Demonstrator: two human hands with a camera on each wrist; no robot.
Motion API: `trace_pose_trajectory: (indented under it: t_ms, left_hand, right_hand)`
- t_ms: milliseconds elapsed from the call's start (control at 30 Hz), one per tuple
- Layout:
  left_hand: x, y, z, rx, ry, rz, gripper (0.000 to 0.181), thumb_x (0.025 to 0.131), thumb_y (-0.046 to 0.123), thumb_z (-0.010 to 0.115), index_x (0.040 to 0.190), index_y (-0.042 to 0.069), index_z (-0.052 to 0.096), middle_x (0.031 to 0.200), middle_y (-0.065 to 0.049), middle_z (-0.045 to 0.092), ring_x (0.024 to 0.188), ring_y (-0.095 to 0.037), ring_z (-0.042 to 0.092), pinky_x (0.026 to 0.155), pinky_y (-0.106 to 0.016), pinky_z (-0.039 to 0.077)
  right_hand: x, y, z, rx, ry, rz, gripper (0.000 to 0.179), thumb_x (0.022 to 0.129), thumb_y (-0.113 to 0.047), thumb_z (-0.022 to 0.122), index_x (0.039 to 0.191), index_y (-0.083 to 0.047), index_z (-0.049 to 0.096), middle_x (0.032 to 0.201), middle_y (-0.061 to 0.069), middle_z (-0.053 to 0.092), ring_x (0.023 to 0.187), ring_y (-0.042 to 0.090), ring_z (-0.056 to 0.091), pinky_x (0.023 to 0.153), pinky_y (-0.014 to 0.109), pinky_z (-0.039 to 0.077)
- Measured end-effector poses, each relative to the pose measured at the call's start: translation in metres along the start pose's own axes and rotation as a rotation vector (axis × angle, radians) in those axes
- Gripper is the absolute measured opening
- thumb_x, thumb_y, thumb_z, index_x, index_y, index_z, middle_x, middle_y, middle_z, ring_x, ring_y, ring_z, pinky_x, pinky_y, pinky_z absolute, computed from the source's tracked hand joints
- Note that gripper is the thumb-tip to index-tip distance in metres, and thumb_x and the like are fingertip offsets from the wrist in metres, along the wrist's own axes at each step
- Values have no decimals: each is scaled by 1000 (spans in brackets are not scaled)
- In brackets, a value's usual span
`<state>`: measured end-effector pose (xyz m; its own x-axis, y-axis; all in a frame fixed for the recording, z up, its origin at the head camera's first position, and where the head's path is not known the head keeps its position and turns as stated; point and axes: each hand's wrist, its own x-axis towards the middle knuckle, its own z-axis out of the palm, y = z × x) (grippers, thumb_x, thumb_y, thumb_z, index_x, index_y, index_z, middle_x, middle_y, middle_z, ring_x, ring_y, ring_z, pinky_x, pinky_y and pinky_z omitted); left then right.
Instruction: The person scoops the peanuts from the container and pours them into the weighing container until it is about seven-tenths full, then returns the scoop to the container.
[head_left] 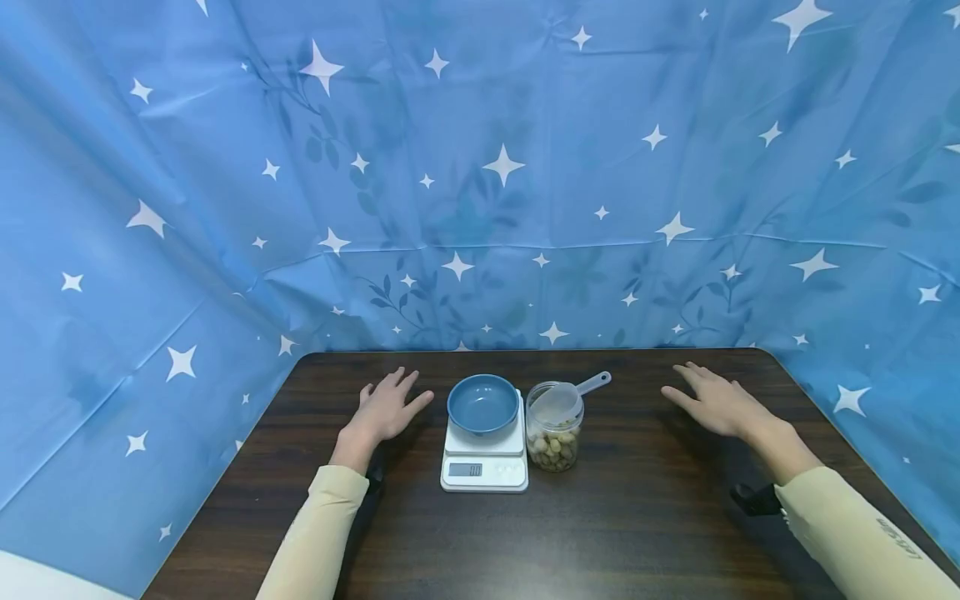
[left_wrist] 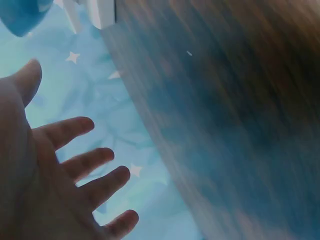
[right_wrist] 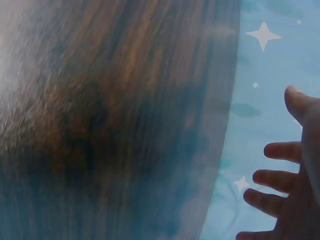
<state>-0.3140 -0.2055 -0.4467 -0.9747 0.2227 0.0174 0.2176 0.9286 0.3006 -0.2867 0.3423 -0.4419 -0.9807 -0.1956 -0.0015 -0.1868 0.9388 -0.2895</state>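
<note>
My left hand (head_left: 383, 409) is over the table with its fingers spread and nothing in them, just left of a white digital scale (head_left: 484, 473). On the scale's platform sits a blue bowl (head_left: 483, 403), and the display appears to read zero. Right of the scale, touching or nearly so, stands a clear jar (head_left: 553, 446) with pale, nut-like pieces in its lower part. A translucent scoop (head_left: 561, 403) rests in the jar's mouth, its handle pointing up to the right. Well to the right, my right hand (head_left: 722, 406) is also spread and holds nothing.
The dark wood table (head_left: 600, 533) ends at a back edge with rounded corners. Behind it and along both sides hangs a blue curtain (head_left: 555, 200) printed with white stars and leaves.
</note>
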Motion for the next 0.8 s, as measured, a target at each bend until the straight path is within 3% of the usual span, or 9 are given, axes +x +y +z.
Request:
trace_pose_trajectory:
  t_ms: [167, 333, 500, 800]
  left_hand:
    - [-1, 14, -2, -10, 93, 42, 68, 106, 54, 47, 152, 4, 49, 154, -24, 43, 143, -39, 38, 111, -66, 25]
    - [-4, 32, -5, -32, 152, 99, 63, 106, 53, 49, 146, 5, 56, 147, -20, 51, 137, -37, 46, 109, -62, 33]
    - [-7, 54, -5, -66, 176, 166, 60, 106, 52, 51, 144, 7, 59, 143, -17, 55, 134, -34, 50, 107, -59, 36]
    - [-10, 95, -6, -189, 150, 301, 55, 105, 51, 55, 142, 11, 61, 141, -10, 57, 132, -30, 52, 108, -57, 36]
  right_hand:
    - [0, -12, -7, 22, 78, -74, 74, 107, -53, 48, 140, 14, 51, 138, 38, 51, 126, 56, 49, 99, 69, 40]
    - [-2, -32, -13, 94, 142, -173, 44, 105, -32, 61, 125, 8, 65, 112, 21, 71, 101, 38, 68, 84, 57, 53]
    - [-4, -58, -18, 166, 152, -240, 30, 103, -25, 65, 117, 1, 70, 100, 4, 73, 87, 20, 69, 75, 46, 56]
    - [-7, -97, -26, 234, 213, -351, 18, 102, -14, 66, 116, -4, 71, 100, 0, 73, 89, 16, 69, 75, 41, 56]
